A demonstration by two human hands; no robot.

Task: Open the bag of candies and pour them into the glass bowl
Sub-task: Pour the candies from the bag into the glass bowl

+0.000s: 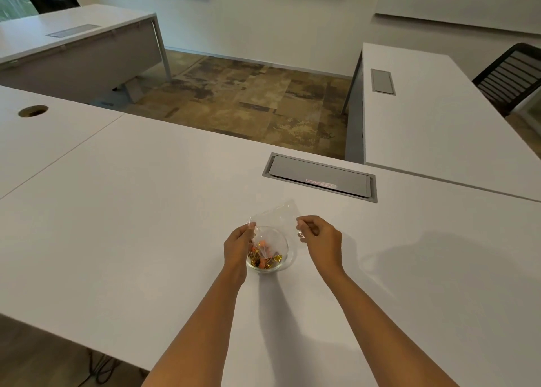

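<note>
A clear plastic bag (pixel 276 218) hangs over a small glass bowl (pixel 288 255) on the white table. My left hand (pixel 238 247) pinches the bag's left edge and my right hand (pixel 320 237) pinches its right edge, holding it stretched and tilted down toward the bowl. Several orange, gold and dark wrapped candies (pixel 265 259) lie in the bowl, with the bag's lower end reaching in among them. My left hand covers the bowl's left rim.
A grey cable hatch (pixel 320 177) is set into the table (pixel 146 211) just beyond the bowl. A round cable hole (pixel 32 110) is at the far left. Another table (pixel 439 123) stands to the right, with a black chair (pixel 512 73) behind it.
</note>
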